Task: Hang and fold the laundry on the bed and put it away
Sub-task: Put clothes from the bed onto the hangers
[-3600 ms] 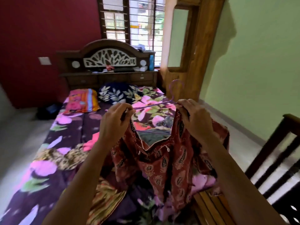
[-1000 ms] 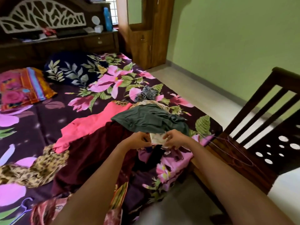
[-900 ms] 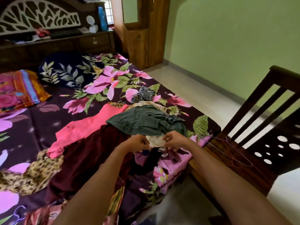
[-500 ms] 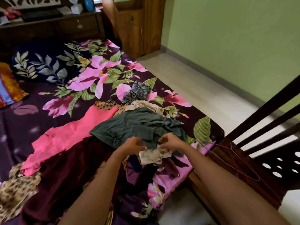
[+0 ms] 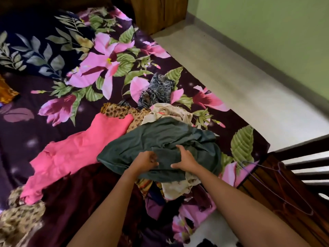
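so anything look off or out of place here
Mostly an unsorted heap: the dark green garment under both hands lies crumpled over other clothes. The thin purple hanger lies loose on the wooden chair beside the bed, not in use. Nothing looks damaged or spilled.

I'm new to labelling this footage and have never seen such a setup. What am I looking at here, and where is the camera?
No machine here: a person wears one camera on the head, looking down at their own bare arms. The left hand and right hand both rest on a dark green garment atop a laundry pile; whether either grip has closed on it is unclear. Beside it lie a pink garment and a maroon one, all on the floral bedsheet. A thin wire hanger lies on the wooden chair at right.
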The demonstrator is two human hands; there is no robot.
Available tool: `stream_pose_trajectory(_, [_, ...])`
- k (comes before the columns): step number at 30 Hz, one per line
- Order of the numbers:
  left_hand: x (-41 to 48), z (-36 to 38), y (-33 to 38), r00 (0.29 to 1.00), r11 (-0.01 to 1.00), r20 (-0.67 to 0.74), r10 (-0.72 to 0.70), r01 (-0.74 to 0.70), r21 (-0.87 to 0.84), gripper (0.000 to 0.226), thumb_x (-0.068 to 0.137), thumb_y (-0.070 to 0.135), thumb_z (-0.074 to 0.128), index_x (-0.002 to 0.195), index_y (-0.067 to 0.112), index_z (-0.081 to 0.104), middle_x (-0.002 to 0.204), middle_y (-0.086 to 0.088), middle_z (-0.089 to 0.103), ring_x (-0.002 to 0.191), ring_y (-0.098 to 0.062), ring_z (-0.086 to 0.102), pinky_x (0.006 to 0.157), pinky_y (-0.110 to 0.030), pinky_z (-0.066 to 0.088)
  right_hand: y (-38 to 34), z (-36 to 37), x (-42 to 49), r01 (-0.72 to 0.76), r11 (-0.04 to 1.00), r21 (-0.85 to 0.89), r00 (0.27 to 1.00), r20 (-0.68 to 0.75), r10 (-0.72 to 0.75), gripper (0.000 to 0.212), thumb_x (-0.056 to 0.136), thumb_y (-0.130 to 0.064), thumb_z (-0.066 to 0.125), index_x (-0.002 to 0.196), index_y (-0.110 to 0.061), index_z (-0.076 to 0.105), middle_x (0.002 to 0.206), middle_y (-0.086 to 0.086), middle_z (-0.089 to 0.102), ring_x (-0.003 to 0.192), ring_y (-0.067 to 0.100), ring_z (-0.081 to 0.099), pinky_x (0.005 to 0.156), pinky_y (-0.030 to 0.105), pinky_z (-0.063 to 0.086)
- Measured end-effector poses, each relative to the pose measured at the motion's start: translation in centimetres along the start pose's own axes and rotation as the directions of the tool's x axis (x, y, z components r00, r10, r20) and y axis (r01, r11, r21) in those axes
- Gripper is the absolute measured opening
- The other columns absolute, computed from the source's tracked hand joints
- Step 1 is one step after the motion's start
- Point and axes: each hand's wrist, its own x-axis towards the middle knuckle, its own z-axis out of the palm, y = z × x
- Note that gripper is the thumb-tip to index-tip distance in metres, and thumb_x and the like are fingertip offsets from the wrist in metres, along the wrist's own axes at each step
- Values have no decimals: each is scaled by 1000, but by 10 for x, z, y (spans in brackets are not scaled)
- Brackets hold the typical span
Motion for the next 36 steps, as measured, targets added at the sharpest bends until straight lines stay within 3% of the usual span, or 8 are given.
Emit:
stream_pose_trajectory(5, [9, 4, -7, 998, 998, 4, 57, -57, 27, 35, 84, 17, 68, 116, 8, 60, 115, -8, 62, 106, -22, 58, 83, -25, 44, 4, 11, 21, -118, 993, -1, 984, -131, 117, 39, 84, -18, 70, 117, -1, 57, 123, 17, 57, 111, 30, 55, 89, 37, 49])
stream_pose_trajectory(11, [16, -6, 4, 971, 984, -158, 178, -178, 19, 88, 65, 33, 83, 140, 20, 37, 138, -6, 38, 126, -22, 37, 104, -33, 34, -26, -21, 14, 146, 969, 197, 980, -160, -115, 32, 96, -29, 53, 113, -2, 58, 110, 7, 62, 108, 26, 57, 86, 33, 46])
stream_pose_trajectory(20, [-1, -51, 72, 782, 919, -566, 263, -382, -100, 22, 95, 5, 47, 111, 2, 62, 109, -14, 64, 98, -20, 56, 76, -17, 34, -86, -97, -32, 364, 688, 628, 917, -372, -146, 9, 93, -21, 58, 87, -17, 63, 93, 8, 66, 93, 25, 62, 89, 46, 50])
stream_pose_trajectory(24, [-14, -71, 105, 682, 892, -658, 319, -450, -33, 19, 97, 8, 46, 97, -3, 61, 87, -17, 65, 82, -29, 62, 64, -23, 31, -91, -133, -62, 501, 796, 341, 775, -586, -236, 18, 87, -30, 66, 99, -18, 58, 101, 3, 61, 95, 18, 58, 85, 34, 50])
stream_pose_trajectory(29, [-41, -100, 164, 673, 825, -627, 392, -558, -82, 18, 98, 14, 46, 90, 7, 61, 83, -3, 63, 75, -8, 55, 67, -15, 38, -95, -166, -103, 573, 778, -257, 755, -203, -623, 84, 72, -49, 76, 141, -37, 30, 146, 3, 29, 132, 17, 32, 109, 36, 32])
stream_pose_trajectory(31, [-56, -114, 193, 609, 778, -647, 460, -627, -36, 16, 96, 11, 50, 83, 14, 59, 75, 3, 59, 66, 5, 52, 64, -8, 38, -105, -172, -119, 654, 717, -241, 670, -256, -697, 62, 81, -32, 72, 135, -18, 44, 128, 4, 54, 115, 8, 50, 100, 31, 42])
stream_pose_trajectory(33, [-70, -125, 217, 525, 731, -710, 469, -682, -22, 12, 93, 12, 55, 84, 12, 63, 75, 2, 60, 64, 8, 53, 63, -7, 37, -114, -182, -136, 746, 651, -141, 549, -424, -720, 12, 87, -16, 67, 96, -20, 61, 86, -10, 63, 78, -9, 56, 72, 18, 44])
stream_pose_trajectory(36, [-85, -132, 235, 476, 648, -746, 466, -758, -80, 16, 82, 35, 66, 89, 21, 59, 78, 9, 59, 68, 6, 53, 65, -11, 40, -125, -203, -164, 806, 582, -109, 412, -603, -683, 32, 89, -9, 63, 73, -34, 51, 64, -17, 51, 63, -12, 53, 61, 6, 35])
